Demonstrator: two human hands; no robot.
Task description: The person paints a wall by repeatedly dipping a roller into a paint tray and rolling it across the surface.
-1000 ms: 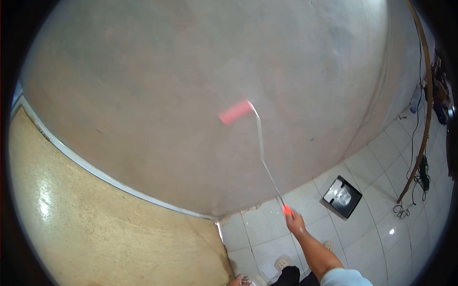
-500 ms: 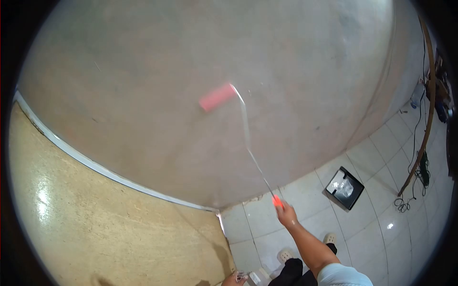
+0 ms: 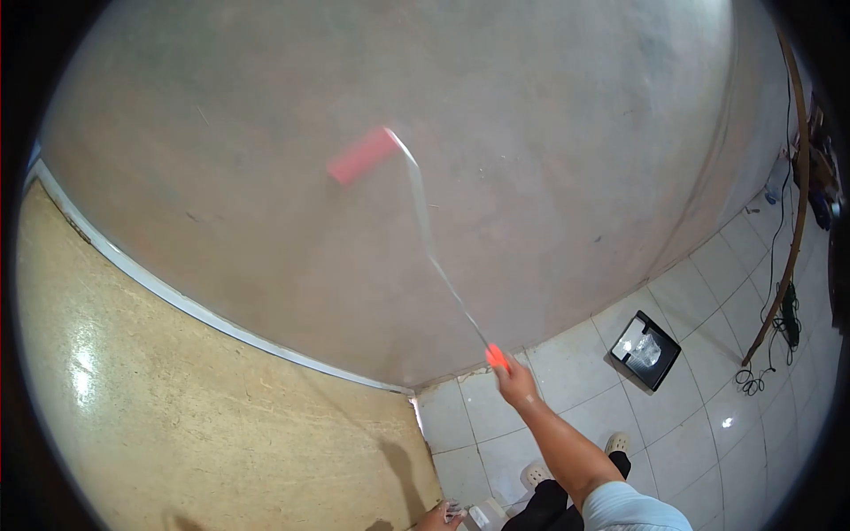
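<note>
My right hand is closed around the orange handle of a paint roller. Its long, bent metal rod reaches up and left to a pink roller sleeve, slightly blurred, at the grey-brown wall. At the bottom edge, my left hand is only partly in view, fingers curled about something whitish that I cannot make out. A pale box-like object is beside that hand. On the tiles to the right lies a black paint tray with whitish wet material in it.
A glossy yellowish wall panel with a white edge strip stands on the left. White floor tiles run along the wall's foot. At the right are a curved wooden pole, tangled cable and a plastic bottle.
The roller sleeve has moved up and left across the wall. My right hand has shifted slightly the same way, still gripping the handle. My left hand stays low at the bottom edge.
</note>
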